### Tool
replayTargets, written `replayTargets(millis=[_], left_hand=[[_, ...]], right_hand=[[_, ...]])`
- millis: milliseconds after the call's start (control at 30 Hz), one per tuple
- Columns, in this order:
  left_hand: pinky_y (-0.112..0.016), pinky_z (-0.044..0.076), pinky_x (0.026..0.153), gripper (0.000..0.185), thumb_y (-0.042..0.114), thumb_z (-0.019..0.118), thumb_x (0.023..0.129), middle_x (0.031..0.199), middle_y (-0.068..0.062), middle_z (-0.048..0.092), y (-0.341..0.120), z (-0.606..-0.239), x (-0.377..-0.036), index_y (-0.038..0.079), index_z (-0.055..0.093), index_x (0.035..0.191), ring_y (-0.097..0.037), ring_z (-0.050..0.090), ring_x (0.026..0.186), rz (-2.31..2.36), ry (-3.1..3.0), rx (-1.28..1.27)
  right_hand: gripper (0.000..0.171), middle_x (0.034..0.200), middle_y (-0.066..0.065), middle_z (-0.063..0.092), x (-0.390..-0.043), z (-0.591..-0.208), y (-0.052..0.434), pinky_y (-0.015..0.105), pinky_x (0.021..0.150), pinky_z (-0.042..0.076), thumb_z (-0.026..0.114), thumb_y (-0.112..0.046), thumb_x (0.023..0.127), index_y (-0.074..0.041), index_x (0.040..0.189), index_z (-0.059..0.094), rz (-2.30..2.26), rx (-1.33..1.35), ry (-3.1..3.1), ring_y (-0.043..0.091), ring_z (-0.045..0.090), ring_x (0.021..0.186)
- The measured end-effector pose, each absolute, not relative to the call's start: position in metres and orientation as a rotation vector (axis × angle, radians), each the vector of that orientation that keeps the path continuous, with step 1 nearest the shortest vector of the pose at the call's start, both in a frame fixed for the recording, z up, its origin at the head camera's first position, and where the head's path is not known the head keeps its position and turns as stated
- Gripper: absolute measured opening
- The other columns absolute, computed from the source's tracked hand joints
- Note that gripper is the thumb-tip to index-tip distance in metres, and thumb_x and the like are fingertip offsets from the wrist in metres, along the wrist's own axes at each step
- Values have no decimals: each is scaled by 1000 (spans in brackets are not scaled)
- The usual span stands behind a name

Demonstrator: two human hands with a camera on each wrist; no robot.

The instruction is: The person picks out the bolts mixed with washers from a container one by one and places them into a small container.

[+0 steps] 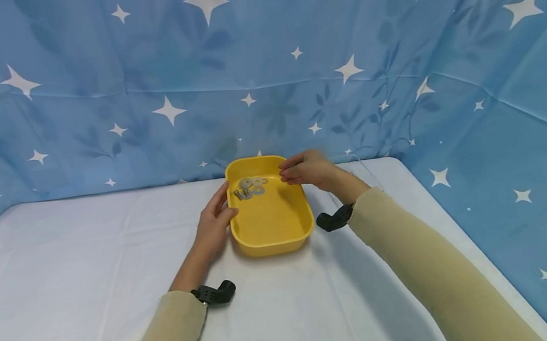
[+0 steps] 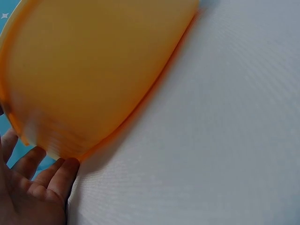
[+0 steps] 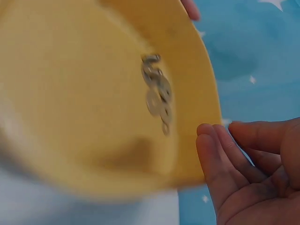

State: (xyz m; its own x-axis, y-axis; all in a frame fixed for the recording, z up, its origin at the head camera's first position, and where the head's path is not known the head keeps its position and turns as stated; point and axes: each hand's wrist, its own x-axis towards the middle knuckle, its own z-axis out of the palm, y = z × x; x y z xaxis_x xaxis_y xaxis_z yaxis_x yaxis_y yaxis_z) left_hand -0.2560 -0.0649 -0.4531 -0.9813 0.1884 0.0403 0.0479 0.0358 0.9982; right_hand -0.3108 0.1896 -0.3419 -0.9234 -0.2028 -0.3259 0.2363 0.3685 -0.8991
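A yellow plastic tray (image 1: 270, 218) with rounded corners and raised walls stands at the middle of the table. Bolts (image 1: 238, 194) and flat metal washers (image 1: 258, 190) lie bunched at its far left end; they look blurred in the right wrist view. My left hand (image 1: 213, 223) holds the tray's left wall, its fingertips against the edge in the left wrist view. My right hand (image 1: 313, 169) is at the tray's far right, fingertips reaching over the rim. Nothing shows between its loosely bent fingers, and whether they touch the rim I cannot tell.
A white cloth (image 1: 81, 270) covers the table. Behind and to the right hangs a blue curtain (image 1: 266, 48) with white stars. Thin edges of a clear, see-through object (image 1: 370, 172) show behind my right wrist. Both wrists carry black bands.
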Motion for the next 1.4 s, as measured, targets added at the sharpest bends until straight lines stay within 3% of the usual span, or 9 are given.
replayTargets(millis=[267, 600, 967, 1400], left_hand=[[-44, 36, 123, 69, 15, 52, 98, 168, 5, 26, -65, -451, -256, 31, 28, 161, -20, 26, 156, 2089, 2191, 242], [-48, 37, 121, 70, 9, 51, 97, 169, -10, 24, -66, -421, -240, 16, 25, 162, -31, 31, 154, 2055, 2169, 223], [-48, 39, 120, 68, 13, 52, 98, 167, 2, 29, -65, -450, -255, 31, 30, 160, -24, 36, 152, 2099, 2176, 247], [-46, 37, 121, 70, 8, 52, 97, 169, -7, 26, -66, -419, -239, 17, 27, 162, -28, 31, 154, 2072, 2155, 225]], right_hand=[[42, 142, 27, 58, -312, -359, 158, 44, 111, 50, 59, 0, 98, 9, 139, 55, -1595, 8, 2199, 36, 61, 130], [39, 135, 26, 64, -314, -374, 125, 42, 109, 52, 59, -2, 98, 8, 136, 59, -1569, -56, 2185, 34, 63, 127], [38, 136, 23, 64, -321, -379, 105, 39, 109, 52, 53, -4, 102, 7, 138, 57, -1545, 38, 2169, 32, 63, 127], [35, 130, 23, 67, -330, -384, 89, 37, 108, 53, 49, -3, 103, 8, 135, 57, -1544, 118, 2136, 31, 66, 122]])
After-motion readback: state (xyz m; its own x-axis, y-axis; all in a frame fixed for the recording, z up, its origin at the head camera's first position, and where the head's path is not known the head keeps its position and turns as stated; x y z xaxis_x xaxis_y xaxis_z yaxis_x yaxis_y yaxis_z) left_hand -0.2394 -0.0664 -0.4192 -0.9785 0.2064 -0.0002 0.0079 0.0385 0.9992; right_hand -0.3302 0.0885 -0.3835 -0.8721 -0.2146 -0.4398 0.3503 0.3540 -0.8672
